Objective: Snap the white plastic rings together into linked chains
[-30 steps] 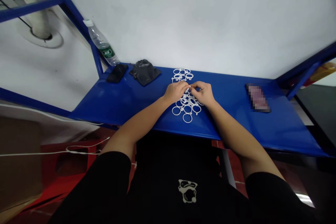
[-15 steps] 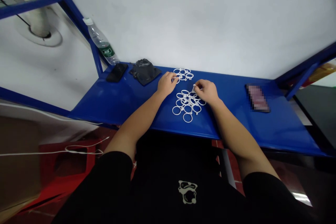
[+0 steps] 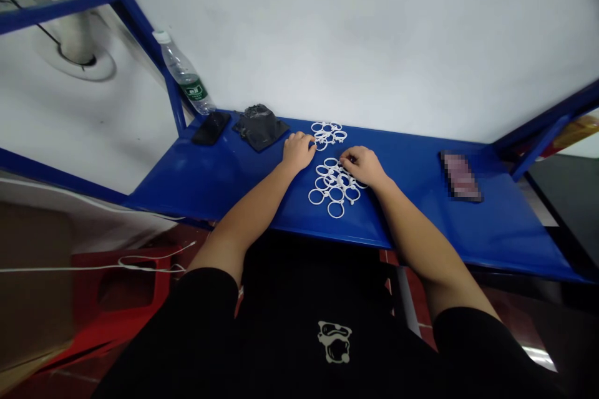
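Far white rings (image 3: 329, 133), thin, knobbed, just right of left hand (image 3: 298, 151); near white rings (image 3: 340, 181), overlapping, mostly left of right hand (image 3: 365, 165). Can't tell if either clamps any.

White rings lie in 2 groups: at least 5 in the far group (image 3: 322, 135) and at least 8 in the near group (image 3: 340, 181); overlaps and fingers hide the exact totals. There are 2 hands, 1 left hand (image 3: 298, 150) and 1 right hand (image 3: 365, 165), and 2 black sleeves (image 3: 178, 324). On 1 blue table (image 3: 407, 199) are 1 bottle (image 3: 186, 76), 1 crumpled dark bag (image 3: 260, 127), 1 black phone (image 3: 211, 128) and 1 pixelated flat object (image 3: 461, 176). Around it: 1 red stool (image 3: 161, 283), 1 cardboard box (image 3: 35, 287), 1 pale pipe (image 3: 75, 37).
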The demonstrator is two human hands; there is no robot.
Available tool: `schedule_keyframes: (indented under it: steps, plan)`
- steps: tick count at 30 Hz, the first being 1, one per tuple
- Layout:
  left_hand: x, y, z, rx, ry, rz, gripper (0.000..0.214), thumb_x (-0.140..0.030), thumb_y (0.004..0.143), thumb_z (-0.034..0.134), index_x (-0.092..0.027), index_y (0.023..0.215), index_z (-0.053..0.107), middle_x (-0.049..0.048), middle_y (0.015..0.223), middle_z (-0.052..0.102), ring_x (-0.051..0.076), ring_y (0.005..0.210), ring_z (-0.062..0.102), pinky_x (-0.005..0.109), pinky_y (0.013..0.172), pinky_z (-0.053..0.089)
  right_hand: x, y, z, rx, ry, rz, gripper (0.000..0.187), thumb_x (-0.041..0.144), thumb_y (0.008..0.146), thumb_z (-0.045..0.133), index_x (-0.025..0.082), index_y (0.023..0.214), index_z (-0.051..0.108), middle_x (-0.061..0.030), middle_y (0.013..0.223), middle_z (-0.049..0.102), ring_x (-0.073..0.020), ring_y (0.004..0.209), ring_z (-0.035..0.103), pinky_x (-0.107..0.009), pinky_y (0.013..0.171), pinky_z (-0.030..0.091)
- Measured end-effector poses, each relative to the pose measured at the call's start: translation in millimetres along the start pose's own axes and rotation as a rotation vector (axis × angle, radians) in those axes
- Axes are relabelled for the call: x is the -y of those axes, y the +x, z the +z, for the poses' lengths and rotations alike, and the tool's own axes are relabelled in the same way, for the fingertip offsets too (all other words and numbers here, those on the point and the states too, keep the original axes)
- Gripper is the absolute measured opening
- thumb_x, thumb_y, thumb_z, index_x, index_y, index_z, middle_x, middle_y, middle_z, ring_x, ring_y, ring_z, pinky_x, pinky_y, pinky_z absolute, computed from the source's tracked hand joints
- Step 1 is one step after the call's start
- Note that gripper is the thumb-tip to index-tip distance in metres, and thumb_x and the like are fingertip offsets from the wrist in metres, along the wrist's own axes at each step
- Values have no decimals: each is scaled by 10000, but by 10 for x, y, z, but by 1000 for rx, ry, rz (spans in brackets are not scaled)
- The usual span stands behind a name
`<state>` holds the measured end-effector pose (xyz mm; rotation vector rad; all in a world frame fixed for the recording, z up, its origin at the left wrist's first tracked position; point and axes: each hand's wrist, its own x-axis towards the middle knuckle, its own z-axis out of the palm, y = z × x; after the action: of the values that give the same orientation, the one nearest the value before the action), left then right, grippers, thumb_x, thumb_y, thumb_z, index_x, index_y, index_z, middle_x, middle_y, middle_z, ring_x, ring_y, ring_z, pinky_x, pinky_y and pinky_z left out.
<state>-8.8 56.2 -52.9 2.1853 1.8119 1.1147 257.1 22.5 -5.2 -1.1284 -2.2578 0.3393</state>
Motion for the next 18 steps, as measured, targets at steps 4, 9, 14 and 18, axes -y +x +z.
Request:
schedule_keyframes:
  steps: [4,9,14,18]
  plan:
    - [-14,-3,-28,12,8,12,126,-230,965,852,-249,927,734,121,1118,774,349,1097,656,521,1000,531,12,-1,-13,14,21,-10,125,271,950,694,252,898,806,-65,882,812,-271,840,708,-455,908,569]
    - [-85,-10,-83,52,-1,35,171,-186,969,828,-251,896,687,92,1062,809,341,1069,688,519,1007,518,27,-3,-6,24,31,-17,135,290,955,691,254,910,813,-70,911,826,-275,864,714,-461,908,575]
    - [-166,-6,-144,77,-28,-1,177,-104,953,806,-248,1003,715,77,1060,836,339,1059,729,521,1017,509,5,0,2,25,39,-33,141,291,963,680,248,911,804,-71,927,836,-268,861,729,-486,958,578]
    - [-246,-13,-207,42,-85,72,161,-104,979,748,-236,1071,748,88,1102,827,306,1051,745,482,1006,535,6,-7,-5,-43,30,-39,147,300,981,673,247,975,810,-89,960,848,-293,907,747,-490,936,595]
